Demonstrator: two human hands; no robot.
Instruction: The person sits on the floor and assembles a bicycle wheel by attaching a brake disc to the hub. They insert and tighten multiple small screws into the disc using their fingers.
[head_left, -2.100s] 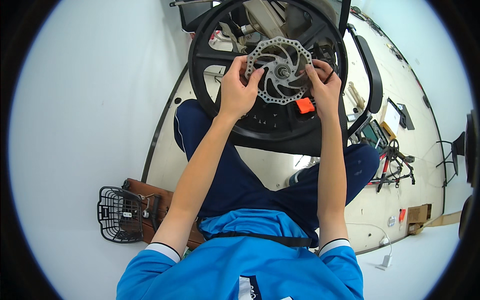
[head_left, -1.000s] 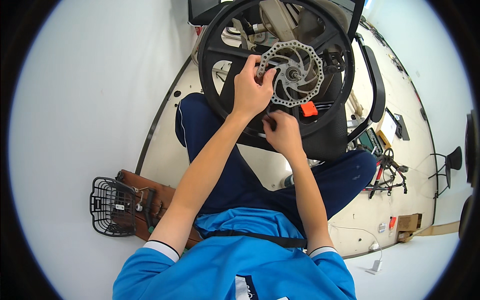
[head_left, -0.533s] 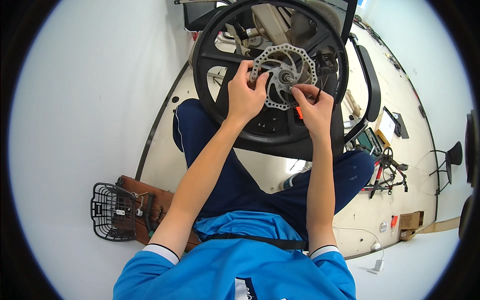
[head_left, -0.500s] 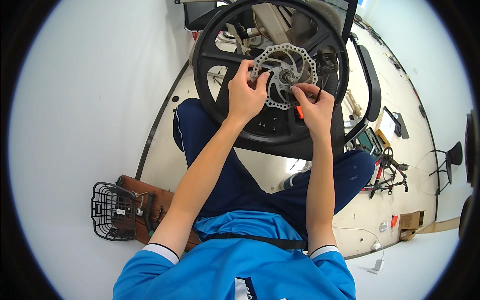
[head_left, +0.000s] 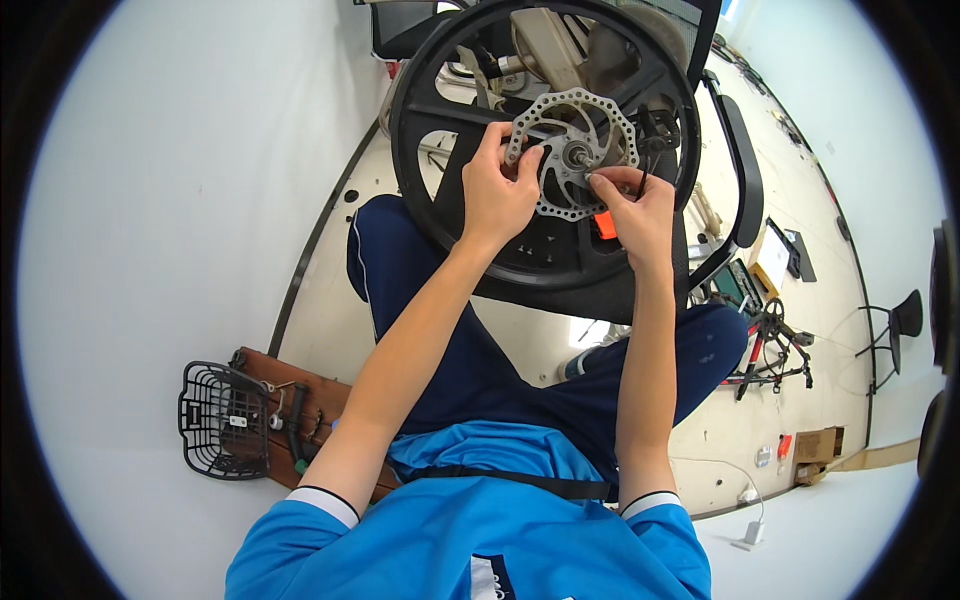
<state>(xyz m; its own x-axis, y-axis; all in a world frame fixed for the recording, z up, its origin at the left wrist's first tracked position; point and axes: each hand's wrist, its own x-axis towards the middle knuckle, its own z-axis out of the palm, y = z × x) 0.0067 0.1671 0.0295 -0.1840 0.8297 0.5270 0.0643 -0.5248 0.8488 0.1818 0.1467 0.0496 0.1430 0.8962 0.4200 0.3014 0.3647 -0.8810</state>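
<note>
A small brown cardboard box (head_left: 818,444) sits on the floor at far right, a red tag (head_left: 784,445) beside it. The left hand (head_left: 497,196) clamps the silver brake disc (head_left: 572,152) of a black wheel (head_left: 545,150) held above the knees — the right hand (head_left: 634,210) pinches something small at the hub. A black wire basket (head_left: 222,420) lies lower left.

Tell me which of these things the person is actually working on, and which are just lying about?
In use:
- black wheel, propped over the lap
- silver brake disc at its hub
- left hand gripping the disc's edge
- right hand pinching something small by the hub

Lying about:
- black wire basket
- wooden board with tools
- cardboard box
- black chair
</note>
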